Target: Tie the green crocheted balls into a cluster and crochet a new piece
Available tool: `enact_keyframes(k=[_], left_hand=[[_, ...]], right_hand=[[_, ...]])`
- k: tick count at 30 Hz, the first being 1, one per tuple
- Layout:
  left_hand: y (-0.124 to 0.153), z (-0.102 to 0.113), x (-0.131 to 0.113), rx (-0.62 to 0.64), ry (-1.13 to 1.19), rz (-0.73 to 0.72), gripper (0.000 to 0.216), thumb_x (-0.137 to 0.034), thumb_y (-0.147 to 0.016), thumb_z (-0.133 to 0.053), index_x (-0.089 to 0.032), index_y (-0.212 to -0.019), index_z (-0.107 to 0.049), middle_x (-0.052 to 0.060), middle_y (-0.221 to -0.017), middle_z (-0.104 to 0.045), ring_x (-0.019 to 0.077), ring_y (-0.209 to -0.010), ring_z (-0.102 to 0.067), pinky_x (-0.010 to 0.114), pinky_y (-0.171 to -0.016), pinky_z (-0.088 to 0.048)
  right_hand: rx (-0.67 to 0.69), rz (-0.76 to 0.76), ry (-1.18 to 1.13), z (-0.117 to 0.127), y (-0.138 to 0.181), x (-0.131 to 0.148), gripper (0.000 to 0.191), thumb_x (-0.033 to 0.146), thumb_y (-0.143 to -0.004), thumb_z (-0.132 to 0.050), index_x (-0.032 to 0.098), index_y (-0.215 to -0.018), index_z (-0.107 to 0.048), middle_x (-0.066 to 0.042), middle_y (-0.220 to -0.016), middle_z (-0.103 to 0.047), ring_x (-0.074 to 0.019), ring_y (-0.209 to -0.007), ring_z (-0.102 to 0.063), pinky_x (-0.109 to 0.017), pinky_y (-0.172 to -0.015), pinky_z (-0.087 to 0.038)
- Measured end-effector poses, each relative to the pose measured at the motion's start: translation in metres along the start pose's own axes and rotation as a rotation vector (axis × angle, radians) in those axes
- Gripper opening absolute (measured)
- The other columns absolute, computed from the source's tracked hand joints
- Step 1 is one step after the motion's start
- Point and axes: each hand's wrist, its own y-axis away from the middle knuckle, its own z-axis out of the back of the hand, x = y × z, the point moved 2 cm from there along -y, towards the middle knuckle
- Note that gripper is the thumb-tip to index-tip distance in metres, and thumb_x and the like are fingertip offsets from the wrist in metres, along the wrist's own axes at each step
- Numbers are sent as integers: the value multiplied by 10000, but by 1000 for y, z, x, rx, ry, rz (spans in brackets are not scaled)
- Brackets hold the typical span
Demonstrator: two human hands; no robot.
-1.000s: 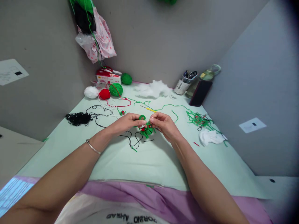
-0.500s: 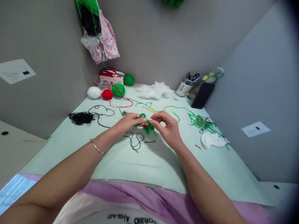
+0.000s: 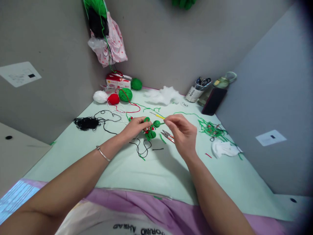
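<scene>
Left hand [image 3: 136, 128] grips a green-and-red yarn piece [image 3: 152, 134] at its fingertips; right hand [image 3: 183, 133], just right of the piece, pinches a green strand [image 3: 162, 123] running from it. Red-spotted bag [image 3: 117, 42] hangs against green yarn [image 3: 99, 7], contents unclear; smaller labelled cup [image 3: 193, 94] holds dark-handled tools [image 3: 203, 81].

The green piece [image 3: 152, 134] is matt yarn, the bracelet [image 3: 103, 154] shiny metal.

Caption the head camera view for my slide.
Left hand holds a green-and-red crochet piece; right hand pinches a green strand.
</scene>
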Motion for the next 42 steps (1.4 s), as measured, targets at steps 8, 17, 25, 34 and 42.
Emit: enact_keyframes(k=[8,17,25,34,42], left_hand=[[4,-7,-1,157,58,44,227,-372,-799,-660,-149,-806,-701,7,-707,-557,152,-700,-501,307,-700,-397],[2,-9,0,229,5,-8,273,-425,-811,-682,-166,-729,-656,6,-734,-615,156,-733,-560,297,-742,-416],[5,-14,3,195,50,-42,279,-437,-822,-694,-180,-796,-588,-19,-728,-570,129,-664,-508,257,-621,-381],[7,-19,2,374,50,-86,191,-350,-826,-693,-164,-869,-696,24,-796,-643,152,-722,-565,305,-731,-445],[9,-24,5,340,-197,-138,77,-257,-779,-675,-184,-755,-670,-8,-780,-632,154,-750,-558,284,-733,-419]], right_hand=[[135,-512,-640,1,-8,-26,243,418,-854,-707,234,-806,-555,22,-732,-587,-141,-737,-624,-354,-880,-551],[250,-452,-773,-2,-3,-10,201,340,-848,-752,214,-800,-602,67,-586,-515,-75,-522,-394,-246,-635,-481],[235,-484,-776,-1,-4,-19,184,327,-848,-752,211,-821,-611,59,-641,-569,-62,-517,-378,-230,-618,-459],[143,-521,-800,1,-9,-24,253,342,-789,-789,214,-799,-571,58,-662,-526,-58,-498,-260,-202,-461,-255],[235,-485,-754,-6,-3,-6,220,319,-805,-779,207,-798,-589,52,-622,-598,-49,-469,-260,-228,-489,-227]])
